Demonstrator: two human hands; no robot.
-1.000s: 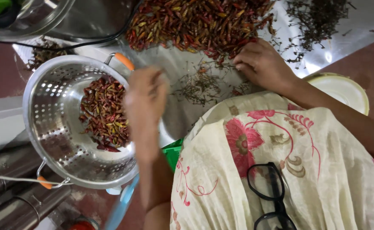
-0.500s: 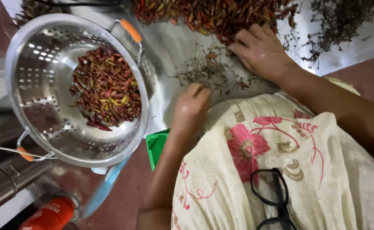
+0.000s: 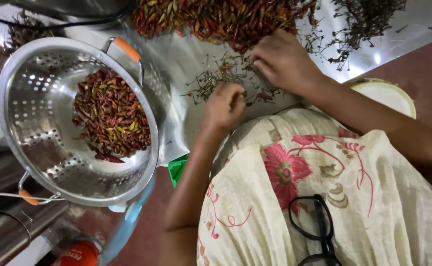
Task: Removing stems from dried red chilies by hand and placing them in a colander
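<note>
- Our left hand (image 3: pixel 224 106) rests on the steel surface (image 3: pixel 176 64), fingers curled in over small stems and chilli bits; can't tell if anything is actually pinched in that grip.
- Our right hand (image 3: pixel 282 61) lies at the near edge of the dried chilli pile (image 3: pixel 216 17), fingers bent down onto loose pieces; grip looks partly closed, but what's between the fingertips is hidden.
- Dried chillies: we judge them v. light, brittle, papery skin, likely to crack if squeezed. Best taken w/ thumb and forefinger at the stem end, pod held lightly mid-body.
- Each pod is slim w/ a clear long axis, but in the pile they lie every which way, no common direction. Too small to read tips vs stems on single pods.
- Scatter of plucked stems (image 3: pixel 226 79) lies between both hands; a bigger stem heap (image 3: pixel 364 19) sits far right on the surface.
- Sorted chillies (image 3: pixel 110 116) sit in the steel colander (image 3: pixel 38 98) to our left, tilted toward us, orange handle (image 3: pixel 127 49) at the far rim.
- Pale round lid (image 3: pixel 386 93) beside our right forearm; black glasses (image 3: pixel 317 229) hang on our floral top.
</note>
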